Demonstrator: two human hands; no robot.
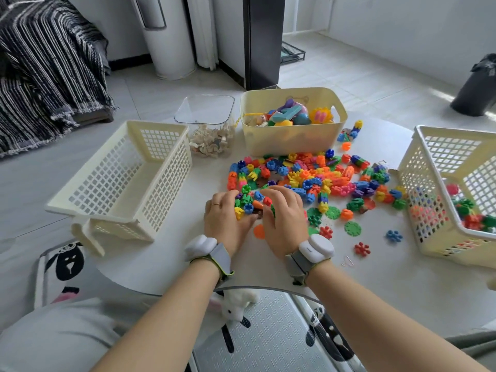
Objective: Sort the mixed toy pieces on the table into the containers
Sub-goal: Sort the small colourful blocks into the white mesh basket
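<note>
Toy pieces (308, 175) of bright interlocking plastic lie heaped mid-table, with the left hand (222, 216) and right hand (284, 213) curling their fingers round a cluster at the near edge and flat green discs (352, 228) just beside. The cream lattice basket (421, 167) on the right holds coloured pieces. Behind the heap, the solid cream tub (292, 140) holds larger toys and the clear jar (206, 108) wooden bits.

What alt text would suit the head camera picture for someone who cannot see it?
The left hand and right hand cup colourful toy pieces at a pile's edge on a white table, between an empty lattice basket and a partly filled basket.
</note>
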